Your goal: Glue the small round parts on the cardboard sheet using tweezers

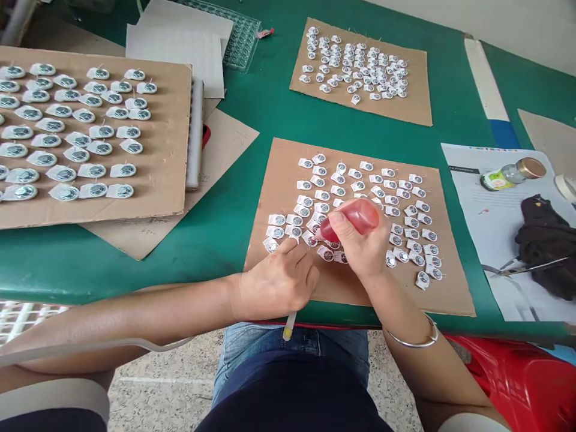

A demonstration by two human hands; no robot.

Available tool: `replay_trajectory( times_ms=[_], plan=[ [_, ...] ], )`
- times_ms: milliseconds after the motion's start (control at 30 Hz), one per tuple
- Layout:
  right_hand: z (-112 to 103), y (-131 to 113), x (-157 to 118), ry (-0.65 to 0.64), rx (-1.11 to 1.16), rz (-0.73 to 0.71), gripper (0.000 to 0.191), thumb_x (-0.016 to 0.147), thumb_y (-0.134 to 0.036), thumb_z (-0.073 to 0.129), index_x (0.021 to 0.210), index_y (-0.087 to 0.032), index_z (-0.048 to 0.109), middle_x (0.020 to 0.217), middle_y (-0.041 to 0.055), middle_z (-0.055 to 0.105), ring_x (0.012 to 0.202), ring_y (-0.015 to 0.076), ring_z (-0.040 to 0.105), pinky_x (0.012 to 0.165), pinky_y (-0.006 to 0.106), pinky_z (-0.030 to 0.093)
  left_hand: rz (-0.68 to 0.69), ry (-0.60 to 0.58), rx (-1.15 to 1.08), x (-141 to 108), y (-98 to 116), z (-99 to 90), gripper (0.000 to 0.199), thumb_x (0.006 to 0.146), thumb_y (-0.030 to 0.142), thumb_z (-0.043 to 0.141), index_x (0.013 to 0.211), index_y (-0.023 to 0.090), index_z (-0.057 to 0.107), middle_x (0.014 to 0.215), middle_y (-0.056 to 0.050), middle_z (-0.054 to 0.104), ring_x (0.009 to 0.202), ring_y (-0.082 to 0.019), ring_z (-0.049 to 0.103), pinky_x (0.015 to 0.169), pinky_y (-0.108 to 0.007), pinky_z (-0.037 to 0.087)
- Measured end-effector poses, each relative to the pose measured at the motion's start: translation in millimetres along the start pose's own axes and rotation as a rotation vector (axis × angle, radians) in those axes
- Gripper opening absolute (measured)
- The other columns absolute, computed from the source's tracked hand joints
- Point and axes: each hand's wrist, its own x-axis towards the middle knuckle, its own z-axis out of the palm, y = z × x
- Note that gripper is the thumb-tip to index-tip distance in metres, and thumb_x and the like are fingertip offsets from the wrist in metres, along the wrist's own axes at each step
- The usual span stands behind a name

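My right hand [362,252] grips a small red squeeze bottle [355,217], its tip pointing down-left at a row of small white-tabbed metal parts [315,198]. These parts lie in rows on a brown cardboard sheet [450,288] in front of me. My left hand [276,282] rests on the sheet's near-left edge with fingers curled around a thin white stick with a yellow tip [288,327], fingertips touching the parts near the bottle's tip.
A second cardboard sheet [414,108] with several similar parts lies farther back. A larger cardboard [166,180] at left carries bigger parts. At right, a paper holds a small glass bottle [513,174], a dark cloth [546,246] and tweezers [522,264]. The table is green [252,108].
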Motion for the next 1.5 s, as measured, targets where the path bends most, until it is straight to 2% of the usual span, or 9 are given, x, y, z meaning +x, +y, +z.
replay_trajectory(
  times_ms=[167, 533, 1500],
  plan=[
    [0.5, 2.4, -1.9, -0.037, 0.001, 0.050, 0.030, 0.075, -0.046, 0.061, 0.079, -0.016, 0.057, 0.073, 0.0024, 0.058, 0.065, 0.0133, 0.059, 0.064, 0.031, 0.051, 0.004, 0.006, -0.013, -0.8, 0.0, -0.3, 0.020, 0.082, 0.005, 0.041, 0.066, 0.012, 0.051, 0.064, -0.008, 0.057, 0.061, -0.018, 0.049, 0.058, -0.034, 0.037],
    [1.0, -1.1, 1.1, 0.034, -0.015, -0.046, 0.026, 0.076, -0.040, 0.062, 0.074, -0.015, 0.058, 0.068, 0.0016, 0.059, 0.064, 0.0119, 0.057, 0.062, 0.027, 0.050, -0.009, -0.001, -0.029, -0.3, -1.8, -1.0, 0.017, 0.080, 0.005, 0.042, 0.066, 0.013, 0.049, 0.064, -0.008, 0.056, 0.059, -0.018, 0.046, 0.055, -0.032, 0.034],
    [0.5, 2.5, 4.5, 0.113, -0.057, -0.076, 0.022, 0.075, -0.038, 0.064, 0.073, -0.017, 0.058, 0.069, 0.0007, 0.060, 0.065, 0.0119, 0.057, 0.062, 0.028, 0.050, -0.008, 0.032, -0.065, 2.1, -4.2, -1.9, 0.020, 0.078, 0.003, 0.039, 0.065, 0.013, 0.050, 0.062, -0.008, 0.054, 0.060, -0.019, 0.047, 0.055, -0.034, 0.036]
  ],
)
